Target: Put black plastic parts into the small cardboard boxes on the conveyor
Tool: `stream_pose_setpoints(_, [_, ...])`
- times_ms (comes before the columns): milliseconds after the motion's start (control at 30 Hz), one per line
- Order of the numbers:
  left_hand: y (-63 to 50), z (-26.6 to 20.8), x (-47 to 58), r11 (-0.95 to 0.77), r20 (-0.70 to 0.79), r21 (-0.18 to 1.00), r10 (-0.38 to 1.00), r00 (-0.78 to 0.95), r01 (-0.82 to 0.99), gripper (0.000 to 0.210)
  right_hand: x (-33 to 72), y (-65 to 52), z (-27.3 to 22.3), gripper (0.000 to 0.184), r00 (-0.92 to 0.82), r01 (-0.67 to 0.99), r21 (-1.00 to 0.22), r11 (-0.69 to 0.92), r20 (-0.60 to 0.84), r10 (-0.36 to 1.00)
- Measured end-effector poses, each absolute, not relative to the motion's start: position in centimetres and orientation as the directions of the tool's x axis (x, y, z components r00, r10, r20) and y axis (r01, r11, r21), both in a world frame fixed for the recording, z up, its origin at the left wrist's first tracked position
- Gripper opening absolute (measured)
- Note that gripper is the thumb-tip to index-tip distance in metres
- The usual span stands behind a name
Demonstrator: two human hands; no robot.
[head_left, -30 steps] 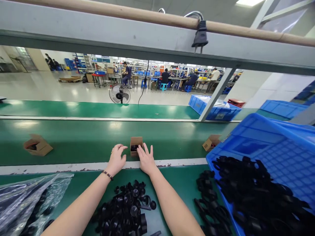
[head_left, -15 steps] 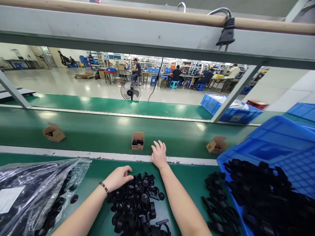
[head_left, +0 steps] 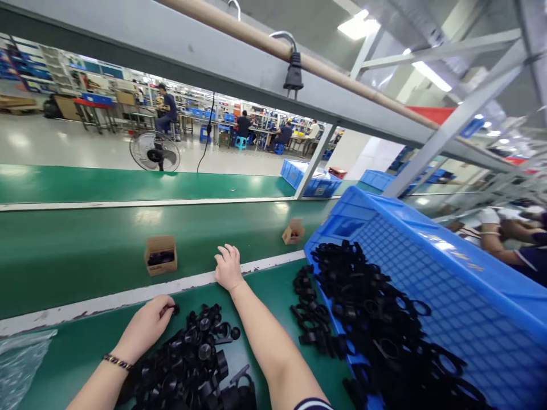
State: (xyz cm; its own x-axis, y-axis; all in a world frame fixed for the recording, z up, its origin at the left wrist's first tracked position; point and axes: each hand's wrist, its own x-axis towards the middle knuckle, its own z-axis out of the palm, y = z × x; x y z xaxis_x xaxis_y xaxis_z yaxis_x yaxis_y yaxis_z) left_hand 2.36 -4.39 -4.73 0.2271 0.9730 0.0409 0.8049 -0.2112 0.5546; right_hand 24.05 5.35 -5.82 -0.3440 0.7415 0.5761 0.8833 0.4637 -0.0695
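My left hand [head_left: 149, 322], with a beaded bracelet on its wrist, pinches a small black part [head_left: 176, 309] between thumb and fingers; its shape is mostly hidden. Below and to the right of that hand lies a pile of black plastic parts [head_left: 188, 359], some round and cap-like. My right hand [head_left: 228, 266] is over the white rail [head_left: 260, 264] at the edge of the green belt [head_left: 231, 222], fingers apart and nothing in them. An open cardboard box [head_left: 160, 255] with dark parts inside stands on the belt, left of my right hand. Another small box [head_left: 293, 232] stands farther right.
A large blue crate [head_left: 410, 250] of black ring-shaped parts fills the right side, with more black ring parts [head_left: 314, 319] beside it. A clear plastic bag [head_left: 25, 359] lies at left. Overhead runs a metal beam [head_left: 239, 62] with a hanging plug [head_left: 294, 73]. Another person's arm [head_left: 498, 245] shows far right.
The view has turned right, so boxes and pile appear farther left and more of the blue crate shows. My left hand has left the pile's top edge with a small black part. My right hand stays open.
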Motion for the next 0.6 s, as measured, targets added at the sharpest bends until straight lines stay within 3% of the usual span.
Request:
stream_pose_setpoints(200, [-4.1, -5.1, 2.1, -0.239, 0.046, 0.548, 0.965, 0.256, 0.802, 0.022, 27.9, 1.3, -2.6, 0.021, -0.154, 0.969, -0.087, 0.23, 0.513, 0.845])
stream_pose_setpoints(333, [-3.8, -5.9, 1.8, -0.236, 0.04, 0.571, 0.965, 0.261, 0.786, 0.023, 35.1, -1.4, 0.7, 0.026, 0.163, 0.986, -0.042, -0.16, 0.4, 0.902])
stream_pose_setpoints(433, [-3.5, -6.8, 1.5, -0.219, 0.039, 0.586, 0.969, 0.243, 0.78, 0.025, 40.1, -2.8, 2.0, 0.035, 0.445, 0.886, 0.029, -0.463, 0.23, 0.865])
stream_pose_setpoints(533, [-3.2, -7.5, 1.1, -0.197, 0.032, 0.584, 0.975, 0.22, 0.788, 0.028, 42.8, -3.9, 2.0, 0.033, 0.544, 0.836, 0.06, -0.546, 0.043, 0.838])
stream_pose_setpoints(600, [-3.1, -7.6, 0.9, -0.172, 0.003, 0.583, 0.978, 0.209, 0.794, 0.026, 43.0, -4.5, 1.8, 0.027, 0.54, 0.84, 0.054, -0.54, 0.018, 0.841])
